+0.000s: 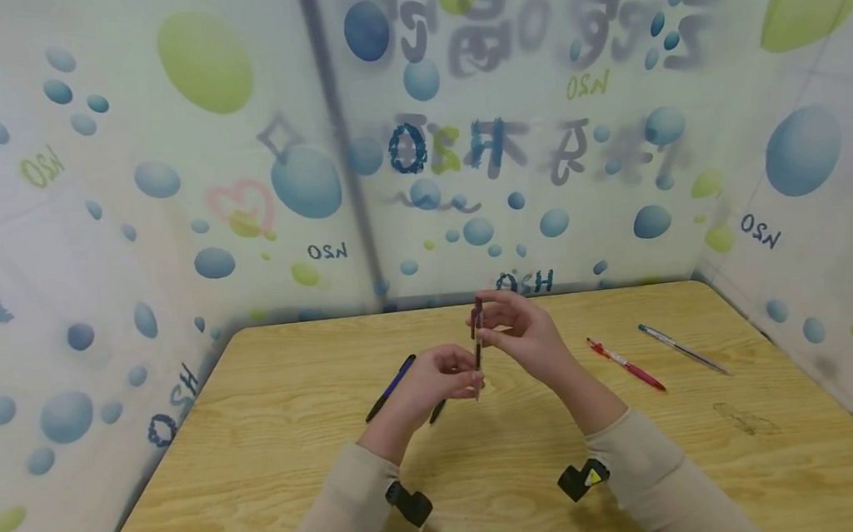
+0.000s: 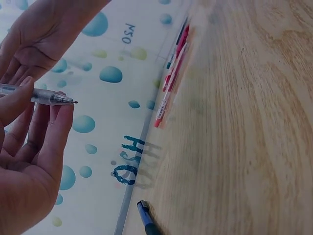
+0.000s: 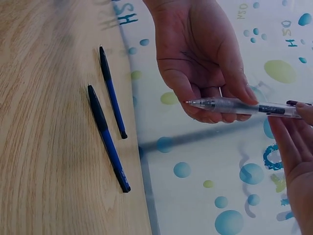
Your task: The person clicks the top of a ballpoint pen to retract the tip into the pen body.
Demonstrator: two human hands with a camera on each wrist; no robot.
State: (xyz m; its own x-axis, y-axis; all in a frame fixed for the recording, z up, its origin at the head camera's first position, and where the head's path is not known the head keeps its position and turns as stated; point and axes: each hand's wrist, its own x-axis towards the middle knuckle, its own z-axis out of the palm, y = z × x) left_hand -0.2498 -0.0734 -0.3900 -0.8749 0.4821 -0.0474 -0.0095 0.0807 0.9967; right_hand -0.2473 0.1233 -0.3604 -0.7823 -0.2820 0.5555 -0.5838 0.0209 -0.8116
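A clear-barrelled pen (image 1: 477,347) with a dark red top stands nearly upright between both hands, tip down, above the table. The left hand (image 1: 435,380) pinches its lower barrel close to the tip. Higher up, the right hand (image 1: 528,335) holds the dark red click end and clip between thumb and fingers. In the right wrist view the pen (image 3: 232,106) shows its grey grip and pointed metal tip, with dark print on the barrel. The tip also shows bare in the left wrist view, just past the left hand (image 2: 36,161).
Two blue-and-black pens lie on the wooden table (image 1: 298,451): one pen (image 1: 391,388) left of the left hand, another pen (image 1: 438,412) partly hidden by it. At the right lie a red pen (image 1: 627,365) and a clear pen (image 1: 683,349) with a teal end. Printed curtains surround the table.
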